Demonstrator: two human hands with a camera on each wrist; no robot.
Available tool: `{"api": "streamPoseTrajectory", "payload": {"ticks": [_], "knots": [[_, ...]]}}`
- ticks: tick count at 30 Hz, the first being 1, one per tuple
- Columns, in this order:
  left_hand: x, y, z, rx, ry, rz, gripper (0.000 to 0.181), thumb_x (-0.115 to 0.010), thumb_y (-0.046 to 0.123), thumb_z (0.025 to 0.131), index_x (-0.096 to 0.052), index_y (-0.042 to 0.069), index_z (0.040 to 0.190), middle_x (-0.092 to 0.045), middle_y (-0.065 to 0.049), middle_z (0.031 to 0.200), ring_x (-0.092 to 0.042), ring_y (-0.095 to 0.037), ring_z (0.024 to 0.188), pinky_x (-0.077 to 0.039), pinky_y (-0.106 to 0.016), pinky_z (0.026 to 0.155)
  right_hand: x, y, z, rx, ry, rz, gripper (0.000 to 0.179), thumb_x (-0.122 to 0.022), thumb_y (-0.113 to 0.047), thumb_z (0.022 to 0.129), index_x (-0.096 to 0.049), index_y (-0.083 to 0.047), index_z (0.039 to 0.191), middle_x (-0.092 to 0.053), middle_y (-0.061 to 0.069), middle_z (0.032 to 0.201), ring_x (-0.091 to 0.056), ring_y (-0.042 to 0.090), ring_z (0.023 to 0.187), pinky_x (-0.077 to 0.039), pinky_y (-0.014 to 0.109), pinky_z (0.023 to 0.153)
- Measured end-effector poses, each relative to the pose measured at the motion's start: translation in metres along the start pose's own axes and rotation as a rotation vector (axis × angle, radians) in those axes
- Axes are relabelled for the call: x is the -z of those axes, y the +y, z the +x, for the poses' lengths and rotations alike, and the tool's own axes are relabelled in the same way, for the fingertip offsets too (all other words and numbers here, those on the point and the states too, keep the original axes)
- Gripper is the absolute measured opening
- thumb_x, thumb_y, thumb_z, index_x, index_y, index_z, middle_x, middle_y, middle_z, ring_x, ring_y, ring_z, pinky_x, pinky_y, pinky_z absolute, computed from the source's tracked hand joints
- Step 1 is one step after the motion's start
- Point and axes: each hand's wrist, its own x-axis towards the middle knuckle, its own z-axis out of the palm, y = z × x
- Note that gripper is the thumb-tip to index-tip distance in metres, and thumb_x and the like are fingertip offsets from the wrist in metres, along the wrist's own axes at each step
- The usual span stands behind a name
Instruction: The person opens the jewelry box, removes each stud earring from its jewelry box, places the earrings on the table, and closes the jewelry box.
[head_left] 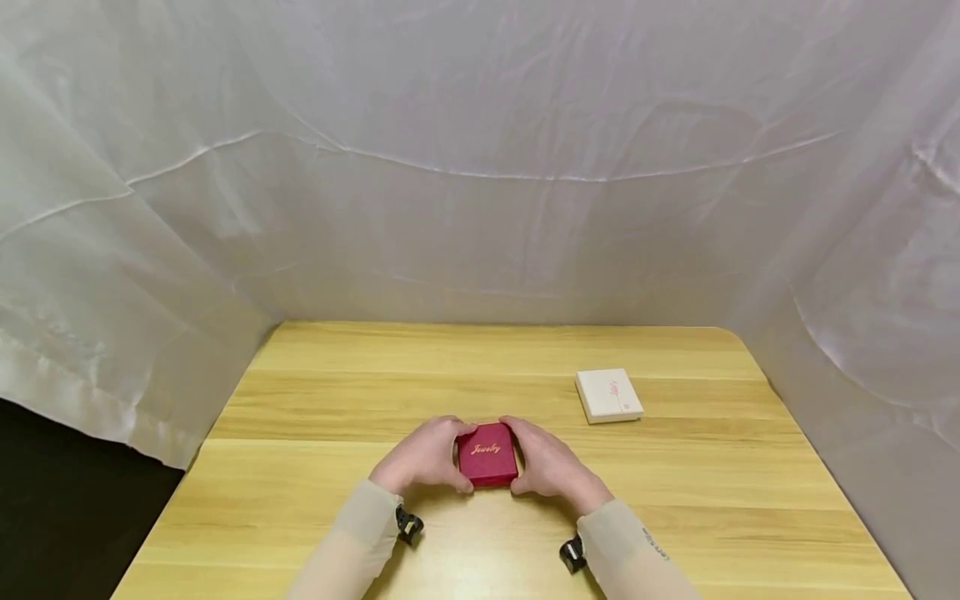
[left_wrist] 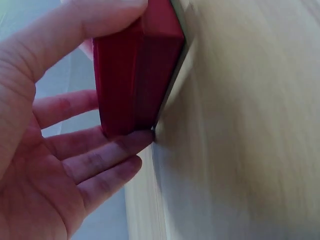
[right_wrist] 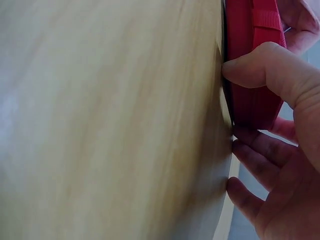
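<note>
My red box (head_left: 487, 456) sits on the counter (head_left: 375, 367), low in the middle of the head frame, with the gold word "Jewelry" on top. A ribbed red ribbon (right_wrist: 266, 19) shows on its near side, at the upper right of the right wrist frame.

To hold it well, I think I should squeeze softly and the same from both sides, so it stays flat and does not turn or get dented. Keeping my fingers low on its sides should help too.

My left hand (head_left: 427, 454) grips the left side. It is bent like a letter C, thumb at the near corner and a finger at the far corner, just about as wide as the box. My right hand (head_left: 551, 462) grips the right side the same way, with its thumb low on the near side, close to the counter. Some of its other fingers stick out loose past the box.

Farther off, up and to the right, a white box (head_left: 603, 392) with a small pink picture lies on the counter, well apart from my hands. Behind it all, pale, wrinkly cloth (head_left: 487, 208) fills the top of the frame
</note>
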Motion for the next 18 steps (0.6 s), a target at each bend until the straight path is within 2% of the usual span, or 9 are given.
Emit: {"api": "streamPoseTrajectory", "payload": {"ticks": [6,12,18], "knots": [[0.0029,-0.0043,0.0034,-0.023,-0.031,-0.069,0.084,-0.094,0.023,0.058,-0.06,0.006,0.133,-0.065,0.004,0.113,-0.058,-0.007,0.093,-0.049,-0.028,0.086,0.001,-0.0007,-0.0005,-0.003,0.003,-0.006,0.1,-0.089,-0.01,0.059,-0.04,-0.007,0.146,-0.051,0.012,0.141,-0.05,0.029,0.126,-0.039,0.046,0.105],[0.0054,-0.006,0.0064,-0.059,-0.057,-0.13,0.078,-0.093,0.019,0.058,-0.062,0.011,0.129,-0.065,0.012,0.102,-0.06,-0.007,0.085,-0.049,-0.026,0.079,0.002,-0.0013,-0.0004,0.001,0.007,-0.016,0.1,-0.089,-0.011,0.06,-0.039,-0.007,0.147,-0.051,0.012,0.141,-0.05,0.03,0.126,-0.039,0.046,0.105],[0.0066,-0.0075,0.0068,-0.043,-0.075,-0.155,0.08,-0.093,0.017,0.058,-0.061,0.011,0.13,-0.065,0.013,0.102,-0.06,-0.008,0.085,-0.049,-0.027,0.079,0.0017,-0.0021,0.0,-0.001,-0.007,-0.011,0.101,-0.088,-0.012,0.06,-0.038,-0.007,0.148,-0.05,0.012,0.141,-0.05,0.029,0.126,-0.039,0.047,0.105]]}}
